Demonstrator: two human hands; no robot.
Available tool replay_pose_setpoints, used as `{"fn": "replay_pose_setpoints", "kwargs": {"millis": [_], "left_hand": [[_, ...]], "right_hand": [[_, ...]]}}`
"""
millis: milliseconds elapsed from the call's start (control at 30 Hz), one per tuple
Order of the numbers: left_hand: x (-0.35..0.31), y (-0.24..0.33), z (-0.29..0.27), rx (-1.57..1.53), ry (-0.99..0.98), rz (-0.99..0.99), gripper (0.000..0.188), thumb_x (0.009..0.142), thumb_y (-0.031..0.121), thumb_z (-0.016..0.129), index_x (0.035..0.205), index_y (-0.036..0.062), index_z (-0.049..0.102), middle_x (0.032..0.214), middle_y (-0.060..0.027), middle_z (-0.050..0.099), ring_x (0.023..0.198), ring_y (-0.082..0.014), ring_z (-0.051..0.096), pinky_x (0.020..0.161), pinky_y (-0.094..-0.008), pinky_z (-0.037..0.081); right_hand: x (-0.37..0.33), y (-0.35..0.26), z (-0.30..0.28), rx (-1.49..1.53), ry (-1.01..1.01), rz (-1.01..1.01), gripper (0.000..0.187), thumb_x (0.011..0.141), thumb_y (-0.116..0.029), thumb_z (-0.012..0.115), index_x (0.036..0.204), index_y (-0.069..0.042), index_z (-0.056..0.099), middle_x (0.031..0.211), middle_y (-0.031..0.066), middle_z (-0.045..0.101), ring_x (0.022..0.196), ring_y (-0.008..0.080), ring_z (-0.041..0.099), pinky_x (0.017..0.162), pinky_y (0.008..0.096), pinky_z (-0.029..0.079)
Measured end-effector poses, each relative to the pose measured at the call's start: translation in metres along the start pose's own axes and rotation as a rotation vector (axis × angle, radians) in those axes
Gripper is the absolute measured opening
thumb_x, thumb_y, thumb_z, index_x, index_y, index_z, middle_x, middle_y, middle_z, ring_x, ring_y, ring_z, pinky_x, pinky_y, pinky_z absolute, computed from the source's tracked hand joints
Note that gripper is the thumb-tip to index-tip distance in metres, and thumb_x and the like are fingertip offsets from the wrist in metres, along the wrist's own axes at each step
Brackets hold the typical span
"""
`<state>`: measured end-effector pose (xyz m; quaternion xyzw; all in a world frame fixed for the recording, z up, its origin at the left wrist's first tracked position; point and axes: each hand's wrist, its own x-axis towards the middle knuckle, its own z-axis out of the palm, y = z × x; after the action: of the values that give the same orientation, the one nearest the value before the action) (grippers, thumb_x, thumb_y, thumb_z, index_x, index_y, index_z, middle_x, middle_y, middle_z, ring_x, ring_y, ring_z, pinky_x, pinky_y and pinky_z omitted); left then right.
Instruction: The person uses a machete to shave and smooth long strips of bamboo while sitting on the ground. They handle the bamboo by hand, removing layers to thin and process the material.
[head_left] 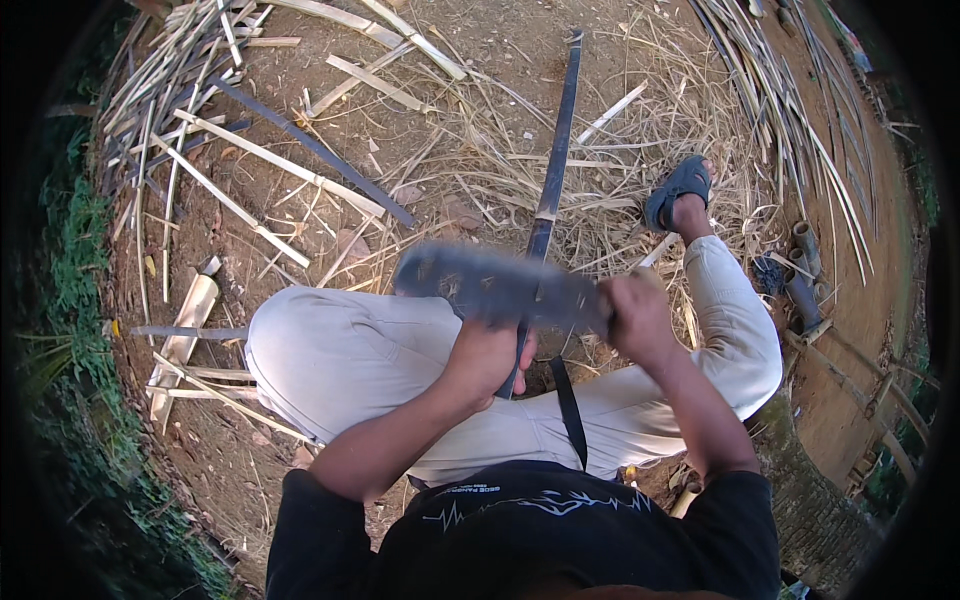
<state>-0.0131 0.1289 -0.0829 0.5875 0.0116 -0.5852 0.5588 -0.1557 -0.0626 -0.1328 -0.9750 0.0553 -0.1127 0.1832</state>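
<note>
My left hand (488, 358) is closed around the lower end of a long dark bamboo strip (559, 160), which points away from me over the ground. In my right hand (640, 318) is the handle of a machete, gripped in a fist. The machete's wide dark blade (460, 283), smeared by motion, lies crosswise over the strip just beyond my left hand and reaches left above my knee. Whether its edge touches the strip I cannot tell. The blade hides part of the strip and the tops of my left fingers.
Split bamboo pieces (270, 165) lie scattered at the far left, and a bundle of thin strips (790, 110) at the far right. Shavings (610, 190) cover the ground ahead. Short bamboo tubes (803, 290) stand right of my leg. A dark strap (568, 405) crosses my trousers.
</note>
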Motion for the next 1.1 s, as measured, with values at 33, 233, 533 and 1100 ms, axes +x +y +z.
{"fn": "replay_pose_setpoints", "kwargs": {"millis": [33, 233, 533, 1100], "left_hand": [[-0.001, 0.005, 0.002, 0.001, -0.015, 0.010, 0.033, 0.106, 0.036, 0.032, 0.097, 0.0064, 0.045, 0.057, -0.0026, 0.046, 0.039, -0.0103, 0.042, 0.032, -0.0260, 0.039], [-0.014, 0.010, -0.002, -0.022, -0.031, -0.013, 0.036, 0.106, 0.037, 0.029, 0.100, 0.0053, 0.045, 0.052, -0.0033, 0.043, 0.035, -0.0122, 0.037, 0.030, -0.0255, 0.034], [-0.077, -0.027, -0.024, -0.030, -0.087, -0.112, 0.039, 0.105, 0.043, 0.031, 0.096, 0.0066, 0.042, 0.050, -0.0026, 0.040, 0.035, -0.0099, 0.034, 0.033, -0.0233, 0.032], [-0.128, -0.054, -0.038, -0.349, -0.063, -0.231, 0.037, 0.105, 0.043, 0.032, 0.097, 0.0097, 0.045, 0.047, -0.0004, 0.033, 0.032, -0.0110, 0.030, 0.034, -0.0248, 0.026]], "right_hand": [[0.002, 0.019, 0.004, 0.030, -0.030, 0.198, 0.025, 0.077, -0.013, 0.071, 0.091, -0.002, 0.054, 0.071, 0.0175, 0.061, 0.059, 0.0348, 0.062, 0.053, 0.0443, 0.046], [0.000, 0.012, 0.006, 0.235, -0.096, 0.412, 0.028, 0.080, -0.023, 0.070, 0.088, -0.003, 0.053, 0.079, 0.0187, 0.066, 0.066, 0.0354, 0.065, 0.059, 0.0466, 0.050], [-0.010, 0.044, 0.031, 0.137, -0.121, 0.476, 0.024, 0.080, -0.022, 0.069, 0.089, -0.005, 0.055, 0.070, 0.0162, 0.064, 0.061, 0.0373, 0.064, 0.058, 0.0474, 0.053], [0.004, 0.020, 0.013, -0.045, -0.371, 0.212, 0.030, 0.081, -0.027, 0.068, 0.092, -0.004, 0.052, 0.077, 0.0158, 0.066, 0.070, 0.0362, 0.067, 0.066, 0.0462, 0.053]]}}
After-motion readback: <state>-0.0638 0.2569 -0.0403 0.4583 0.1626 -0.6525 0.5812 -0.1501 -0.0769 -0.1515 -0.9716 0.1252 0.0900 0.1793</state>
